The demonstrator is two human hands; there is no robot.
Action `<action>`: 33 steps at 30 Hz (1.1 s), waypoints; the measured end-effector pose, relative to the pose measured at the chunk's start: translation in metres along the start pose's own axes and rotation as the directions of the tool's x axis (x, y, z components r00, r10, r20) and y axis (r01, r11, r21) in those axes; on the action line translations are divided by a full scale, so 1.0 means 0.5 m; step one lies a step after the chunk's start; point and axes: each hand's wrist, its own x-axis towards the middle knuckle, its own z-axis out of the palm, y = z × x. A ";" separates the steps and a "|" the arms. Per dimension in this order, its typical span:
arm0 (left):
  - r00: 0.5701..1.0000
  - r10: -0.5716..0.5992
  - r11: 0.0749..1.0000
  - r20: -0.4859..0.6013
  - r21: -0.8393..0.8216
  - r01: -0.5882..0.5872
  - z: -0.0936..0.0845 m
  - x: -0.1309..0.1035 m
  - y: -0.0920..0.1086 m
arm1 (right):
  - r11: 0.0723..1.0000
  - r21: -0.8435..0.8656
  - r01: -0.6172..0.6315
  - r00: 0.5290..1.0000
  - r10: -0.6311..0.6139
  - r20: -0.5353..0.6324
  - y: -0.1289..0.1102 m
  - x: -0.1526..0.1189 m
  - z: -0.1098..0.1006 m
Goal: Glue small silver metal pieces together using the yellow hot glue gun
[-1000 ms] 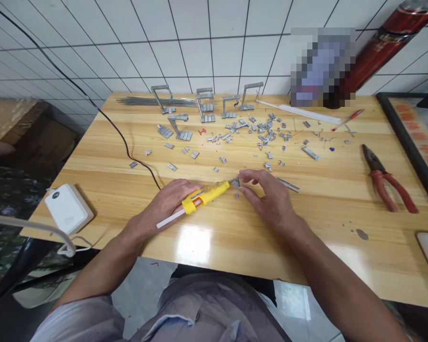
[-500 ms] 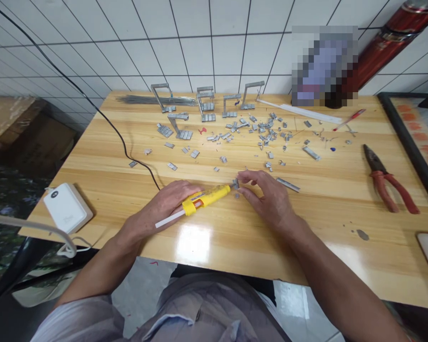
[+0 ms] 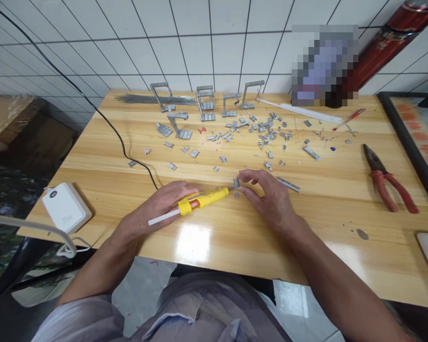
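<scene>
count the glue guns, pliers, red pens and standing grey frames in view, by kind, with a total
Glue gun: 1
Pliers: 1
Red pen: 1
Standing grey frames: 6
Total: 9

head view | facing forward-down | near, above tabletop and hands

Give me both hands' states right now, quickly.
Left hand: closed around the yellow hot glue gun.
Right hand: closed in a pinch, holding a small grey piece.
</scene>
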 end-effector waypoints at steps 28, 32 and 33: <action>0.999 0.001 0.999 0.041 -0.047 0.001 -0.006 -0.004 -0.002 | 0.997 -0.047 0.068 0.997 -0.069 -0.024 -0.003 0.002 0.000; 1.000 -0.023 0.998 -0.016 -0.051 0.023 -0.016 0.007 0.010 | 0.998 -0.036 0.056 0.998 -0.058 -0.031 -0.005 0.003 -0.003; 0.998 -0.041 0.998 -0.039 -0.051 0.039 -0.018 0.010 0.013 | 0.998 -0.027 0.051 0.998 -0.051 -0.026 -0.005 0.004 -0.003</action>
